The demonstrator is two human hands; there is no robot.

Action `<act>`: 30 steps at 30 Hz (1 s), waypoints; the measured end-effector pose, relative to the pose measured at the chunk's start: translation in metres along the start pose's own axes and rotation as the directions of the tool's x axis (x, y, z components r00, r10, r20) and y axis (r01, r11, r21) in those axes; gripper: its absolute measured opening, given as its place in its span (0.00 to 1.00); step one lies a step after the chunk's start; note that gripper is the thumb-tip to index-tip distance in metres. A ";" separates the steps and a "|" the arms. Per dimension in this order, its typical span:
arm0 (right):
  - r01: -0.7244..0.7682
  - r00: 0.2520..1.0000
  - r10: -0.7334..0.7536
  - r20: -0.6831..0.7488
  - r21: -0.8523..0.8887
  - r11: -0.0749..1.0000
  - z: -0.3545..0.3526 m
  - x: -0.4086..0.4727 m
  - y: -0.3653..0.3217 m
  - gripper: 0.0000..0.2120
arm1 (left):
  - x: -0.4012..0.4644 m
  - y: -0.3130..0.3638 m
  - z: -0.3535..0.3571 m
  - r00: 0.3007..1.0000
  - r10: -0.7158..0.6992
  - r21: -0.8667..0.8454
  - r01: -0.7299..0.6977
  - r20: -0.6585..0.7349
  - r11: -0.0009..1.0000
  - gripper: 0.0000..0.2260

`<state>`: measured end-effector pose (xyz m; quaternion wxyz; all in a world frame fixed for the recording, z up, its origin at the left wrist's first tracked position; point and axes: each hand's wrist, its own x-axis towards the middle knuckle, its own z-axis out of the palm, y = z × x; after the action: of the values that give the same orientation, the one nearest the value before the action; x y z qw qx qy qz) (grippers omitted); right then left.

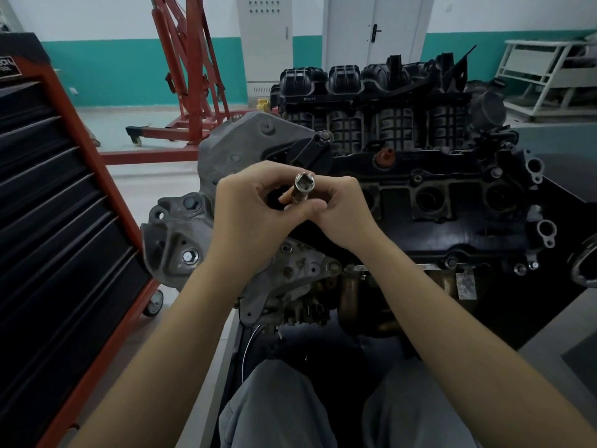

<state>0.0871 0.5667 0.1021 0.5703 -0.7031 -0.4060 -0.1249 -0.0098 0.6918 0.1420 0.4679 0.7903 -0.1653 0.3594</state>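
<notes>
dim, even light; bowed edges

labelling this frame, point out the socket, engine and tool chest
socket (304, 180), head view, open square end
engine (452, 227), head view, black top cover
tool chest (48, 189), head view, drawer front

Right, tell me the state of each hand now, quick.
Left hand: fingertips pinch the shiny chrome metal socket.
Right hand: fingers curled round the same socket, gripping it lower down.

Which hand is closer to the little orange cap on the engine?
Right. The orange cap sits just up and right of the right hand; the left hand is farther left, across the metal socket both hands pinch.
</notes>
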 end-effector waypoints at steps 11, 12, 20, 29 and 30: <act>0.020 1.000 -0.020 -0.009 0.000 1.000 0.002 -0.001 0.000 0.10 | -0.001 -0.004 0.003 1.000 -0.026 -0.112 0.026 0.009 0.993 0.14; 0.019 1.000 -0.019 -0.019 -0.011 1.000 0.002 0.000 0.001 0.09 | -0.001 -0.004 0.004 0.999 -0.014 -0.055 0.012 -0.032 0.998 0.14; 0.025 0.999 -0.026 0.032 0.031 0.999 0.002 0.000 -0.002 0.13 | -0.001 -0.004 0.006 0.998 -0.062 -0.185 0.056 -0.025 0.981 0.17; 0.037 0.998 -0.039 0.048 0.039 0.999 0.001 -0.001 -0.004 0.12 | -0.003 -0.005 0.008 0.996 -0.019 -0.159 0.006 -0.083 0.987 0.14; 0.032 0.998 -0.034 0.054 0.041 0.999 0.001 -0.001 -0.004 0.13 | -0.003 -0.006 0.007 0.998 -0.034 -0.212 0.022 -0.051 0.977 0.15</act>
<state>0.0831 0.5671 0.1043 0.5707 -0.6878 -0.4356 -0.1068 -0.0053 0.6885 0.1343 0.5587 0.7282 -0.1789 0.3544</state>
